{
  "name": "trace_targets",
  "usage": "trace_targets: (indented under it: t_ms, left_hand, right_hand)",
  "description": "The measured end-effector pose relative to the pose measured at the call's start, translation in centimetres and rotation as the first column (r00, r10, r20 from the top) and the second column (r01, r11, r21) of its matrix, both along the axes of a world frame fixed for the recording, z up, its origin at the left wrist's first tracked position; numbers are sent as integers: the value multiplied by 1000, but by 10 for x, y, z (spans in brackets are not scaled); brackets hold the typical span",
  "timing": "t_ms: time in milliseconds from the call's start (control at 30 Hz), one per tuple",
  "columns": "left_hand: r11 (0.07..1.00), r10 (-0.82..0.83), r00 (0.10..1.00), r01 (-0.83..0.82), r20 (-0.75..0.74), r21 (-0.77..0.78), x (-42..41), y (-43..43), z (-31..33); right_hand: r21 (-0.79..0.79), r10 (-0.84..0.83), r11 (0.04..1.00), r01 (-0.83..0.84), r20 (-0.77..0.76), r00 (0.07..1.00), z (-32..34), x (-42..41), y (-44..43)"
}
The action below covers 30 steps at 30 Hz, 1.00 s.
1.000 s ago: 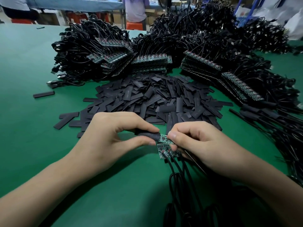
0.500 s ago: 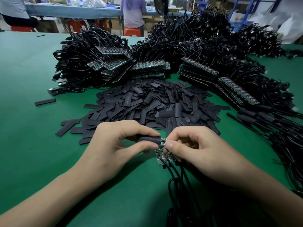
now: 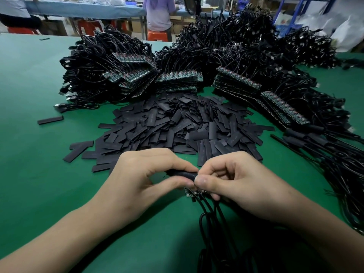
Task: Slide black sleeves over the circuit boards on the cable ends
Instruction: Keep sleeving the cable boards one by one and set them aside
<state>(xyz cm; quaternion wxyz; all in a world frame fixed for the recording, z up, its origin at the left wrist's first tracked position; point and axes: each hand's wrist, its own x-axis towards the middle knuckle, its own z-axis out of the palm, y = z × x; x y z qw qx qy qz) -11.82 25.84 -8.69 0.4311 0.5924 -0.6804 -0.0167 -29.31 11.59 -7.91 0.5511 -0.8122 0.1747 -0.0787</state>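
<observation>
— Where is the black sleeve (image 3: 182, 173)?
— Pinched in the left hand (image 3: 141, 180), butting the right hand (image 3: 238, 186), which grips circuit boards (image 3: 189, 193).
— And room?
— Green worktop (image 3: 35, 174) stretches leftward; sleeve pile (image 3: 177, 129) just beyond, cable heaps (image 3: 325, 134) hemming the right.

green table (image 3: 29, 85), orange stool (image 3: 157, 35), white bags (image 3: 346, 34) beyond.

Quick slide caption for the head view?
Left hand pinches a black sleeve against circuit boards gripped in the right hand.

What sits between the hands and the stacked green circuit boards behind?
A loose heap of flat black plastic sleeves on the green table mat, head view.
</observation>
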Motion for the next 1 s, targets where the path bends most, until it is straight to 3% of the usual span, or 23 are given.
trace_targets:
  t_ms: [167,467,633,800,1000]
  left_hand:
    - [997,77,996,-77,-43,-3,1,0,0]
    - [999,36,999,-36,-22,15,-1,0,0]
    - [981,181,981,-185,-68,-54,-2,-2,1]
    - [939,319,922,-338,-217,-57,-7,-3,-1]
    - [942,326,922,-336,-208,-14,-10,-3,1]
  right_hand:
    - [71,-65,995,63,17,998,5,0,-1]
    - [122,-48,992,45,22,999,6,0,5]
    - [81,-97,993,89,95,991,5,1,5]
    - [-53,-191,977,206,211,959,-4,4,11]
    - [-382,-167,883,272,288,943,-10,2,17]
